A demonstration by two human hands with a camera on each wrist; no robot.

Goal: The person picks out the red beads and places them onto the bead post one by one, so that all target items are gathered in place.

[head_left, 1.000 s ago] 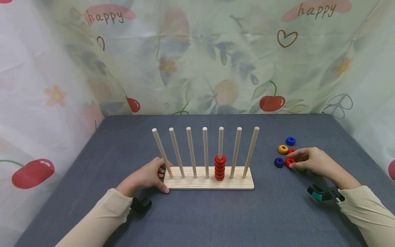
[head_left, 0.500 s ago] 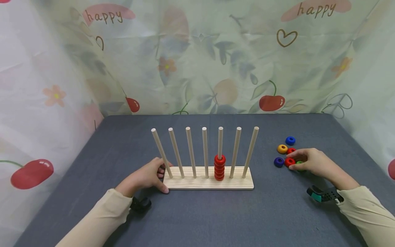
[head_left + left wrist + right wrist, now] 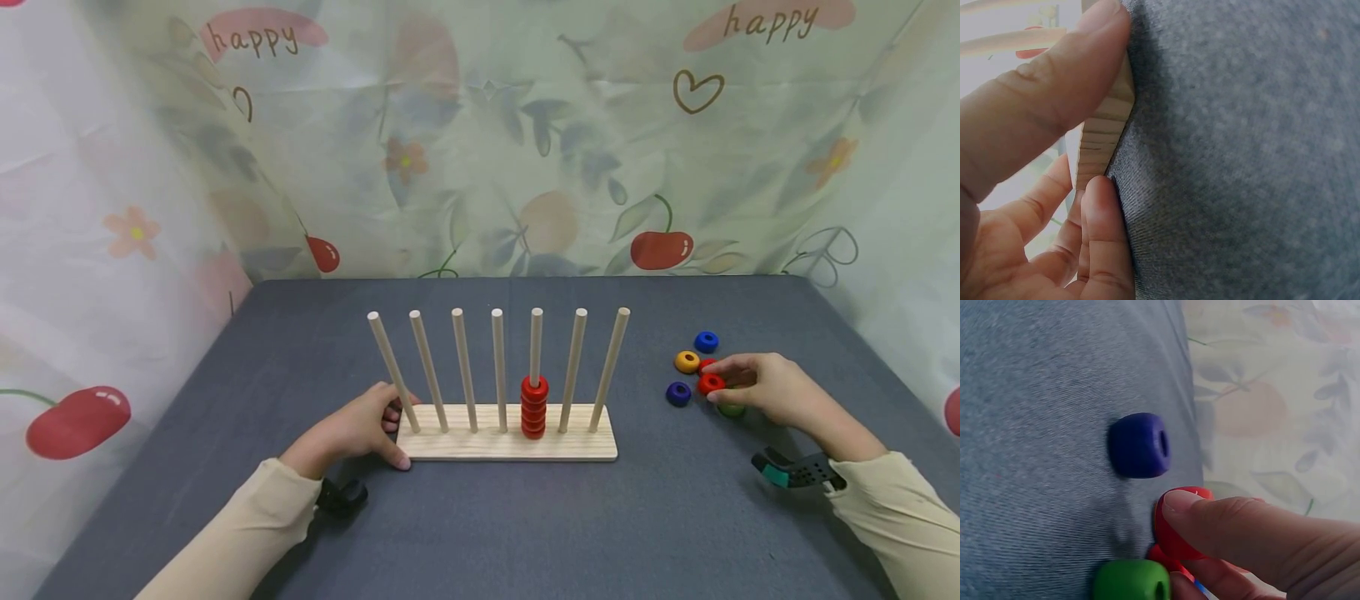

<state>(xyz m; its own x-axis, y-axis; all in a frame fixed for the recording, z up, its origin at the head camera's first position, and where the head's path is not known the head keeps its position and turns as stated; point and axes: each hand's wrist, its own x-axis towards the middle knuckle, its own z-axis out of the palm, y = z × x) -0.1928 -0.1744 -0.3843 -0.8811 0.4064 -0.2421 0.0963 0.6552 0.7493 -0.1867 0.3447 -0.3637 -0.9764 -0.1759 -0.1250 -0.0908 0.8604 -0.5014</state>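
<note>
"Red ring (image 3: pixel 1172 534): where?"
"Right of the pegboard (image 3: pixel 465 448), pinched by the right hand (image 3: pixel 783 396)."
"Left hand (image 3: pixel 363 425)?"
"Clasps the pegboard's left end. Judged best: firm pinch, ring's hole clear, pegboard steadied."

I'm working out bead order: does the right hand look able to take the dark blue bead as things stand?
Probably not yet: the right hand pinches a red bead. Otherwise the way looks free: the dark blue bead lies close by, uncovered.
</note>
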